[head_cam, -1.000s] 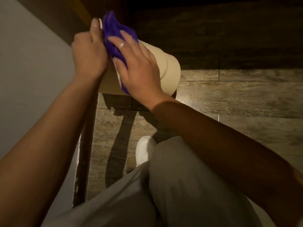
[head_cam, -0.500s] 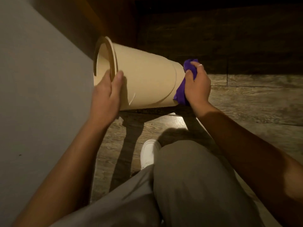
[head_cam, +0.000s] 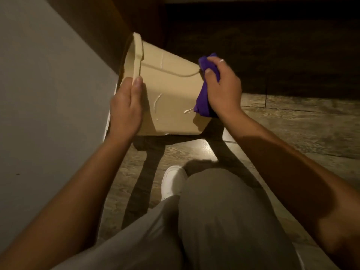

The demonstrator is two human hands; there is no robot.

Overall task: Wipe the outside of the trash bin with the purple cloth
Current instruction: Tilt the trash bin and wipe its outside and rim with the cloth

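Observation:
The beige trash bin [head_cam: 167,90] lies tipped on its side above the floor, its rim toward the wall on the left and its base toward the right. My left hand [head_cam: 125,108] grips it near the rim, thumb on the outer wall. My right hand [head_cam: 222,88] is closed around the bunched purple cloth [head_cam: 203,100] and presses it against the bin's base end. White streaks mark the bin's side. The bin's inside is hidden.
A grey wall [head_cam: 48,94] runs close along the left. Wood-look floor [head_cam: 292,129] stretches to the right, dark farther back. My knee in grey trousers [head_cam: 224,211] and a white shoe [head_cam: 173,182] are just below the bin.
The cloth went from the bin's rim to its base end. My left hand stayed near the rim. The bin has rolled, so a different side with white streaks now faces up.

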